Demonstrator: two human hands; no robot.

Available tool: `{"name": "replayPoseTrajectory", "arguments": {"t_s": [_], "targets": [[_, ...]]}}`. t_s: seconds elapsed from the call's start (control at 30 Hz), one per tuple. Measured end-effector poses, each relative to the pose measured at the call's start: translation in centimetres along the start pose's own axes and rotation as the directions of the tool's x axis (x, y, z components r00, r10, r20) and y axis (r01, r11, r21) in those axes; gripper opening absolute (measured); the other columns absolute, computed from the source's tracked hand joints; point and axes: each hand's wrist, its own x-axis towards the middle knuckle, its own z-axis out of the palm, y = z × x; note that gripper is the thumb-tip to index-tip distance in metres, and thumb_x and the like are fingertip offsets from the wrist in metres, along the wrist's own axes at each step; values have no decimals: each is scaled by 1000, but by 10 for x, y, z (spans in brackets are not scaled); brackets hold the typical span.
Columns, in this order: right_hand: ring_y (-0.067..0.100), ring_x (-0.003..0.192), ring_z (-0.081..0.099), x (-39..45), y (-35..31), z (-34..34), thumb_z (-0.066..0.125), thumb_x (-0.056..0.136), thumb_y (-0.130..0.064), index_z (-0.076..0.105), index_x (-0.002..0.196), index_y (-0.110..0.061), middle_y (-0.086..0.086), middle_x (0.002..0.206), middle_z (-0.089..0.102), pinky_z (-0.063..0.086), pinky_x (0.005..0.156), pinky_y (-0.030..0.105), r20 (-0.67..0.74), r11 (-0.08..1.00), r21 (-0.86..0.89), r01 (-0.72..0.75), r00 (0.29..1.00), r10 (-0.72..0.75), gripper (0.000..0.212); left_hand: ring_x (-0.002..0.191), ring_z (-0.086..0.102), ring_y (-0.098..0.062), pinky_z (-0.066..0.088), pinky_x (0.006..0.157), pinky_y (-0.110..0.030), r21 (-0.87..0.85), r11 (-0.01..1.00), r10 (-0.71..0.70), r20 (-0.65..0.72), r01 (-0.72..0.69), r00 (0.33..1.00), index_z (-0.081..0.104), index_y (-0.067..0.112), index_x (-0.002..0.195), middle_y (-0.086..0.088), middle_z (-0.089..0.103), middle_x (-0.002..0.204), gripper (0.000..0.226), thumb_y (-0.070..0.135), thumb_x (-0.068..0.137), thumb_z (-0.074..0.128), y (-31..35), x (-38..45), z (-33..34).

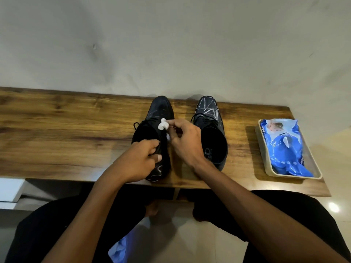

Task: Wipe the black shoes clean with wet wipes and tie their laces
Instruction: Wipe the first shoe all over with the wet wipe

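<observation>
Two black lace-up shoes stand side by side on the wooden table, toes pointing away from me. The left shoe (160, 111) has faint white marks on its toe and heel. The right shoe (209, 114) carries bright white scribbles on its toe. My left hand (138, 160) grips the collar of the left shoe, fingers curled into its opening. My right hand (184, 143) pinches a crumpled white wet wipe (163, 126) against the lace area of the left shoe. Loose black laces hang at that shoe's left side.
A blue pack of wet wipes (284, 149) lies in a shallow cream tray (266, 168) at the right end of the wooden table (66, 133). A grey wall rises behind the table. My legs and a tiled floor show below the table's near edge.
</observation>
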Motion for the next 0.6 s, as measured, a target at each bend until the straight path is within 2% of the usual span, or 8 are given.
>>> {"name": "replayPoseTrajectory", "arguments": {"t_s": [0.03,0.1,0.2,0.3,0.4,0.53,0.6], "targets": [[11,93,67,5,-4,-3,63,92,-5,77,108,-16,-1,101,74,55,86,35,-7,997,-46,57,998,-57,24,62,49,-21,41,63,-40,-97,995,22,-25,-24,999,44,11,75,-5,49,65,26,7,97,57,3,-2,0],[18,95,67,8,-15,-7,62,90,1,77,107,-12,5,102,73,54,87,35,8,979,-94,180,984,-180,26,71,59,-19,46,70,-39,-341,938,46,-69,-67,997,54,12,80,-3,59,71,22,4,100,53,10,-5,-2],[22,94,67,-4,-29,-23,59,91,1,76,109,-7,7,102,71,54,85,35,106,942,-160,294,954,-279,26,92,71,-23,52,84,-35,-557,826,26,-108,-83,994,66,7,106,-11,73,90,20,2,103,47,18,-9,-4],[22,92,67,-24,-35,-40,61,92,-1,75,109,-7,8,103,69,57,83,34,183,929,-178,325,938,-294,23,106,71,-19,55,92,-30,-662,743,5,-148,-103,989,70,10,107,-11,76,108,29,-2,102,45,24,-13,-4],[21,91,68,-37,-41,-46,62,90,-5,77,106,-7,7,101,70,56,81,28,191,917,-138,373,919,-345,22,105,71,-21,56,91,-28,-724,681,-35,-184,-112,982,68,-1,111,-17,74,110,24,-5,99,48,26,-13,-5],[17,90,68,-10,-36,-48,66,87,1,77,111,-12,4,101,71,55,84,26,142,926,-182,332,940,-309,29,103,70,-15,54,83,-16,-725,674,3,-186,-139,983,70,12,108,-6,76,106,27,-1,101,48,25,-16,-4],[16,90,68,14,-30,-48,65,87,4,77,111,-11,5,101,73,53,85,22,107,933,-193,305,951,-289,30,105,71,-17,54,83,-18,-734,659,33,-194,-167,981,70,11,112,-8,76,108,26,0,100,48,22,-19,-6]]}}
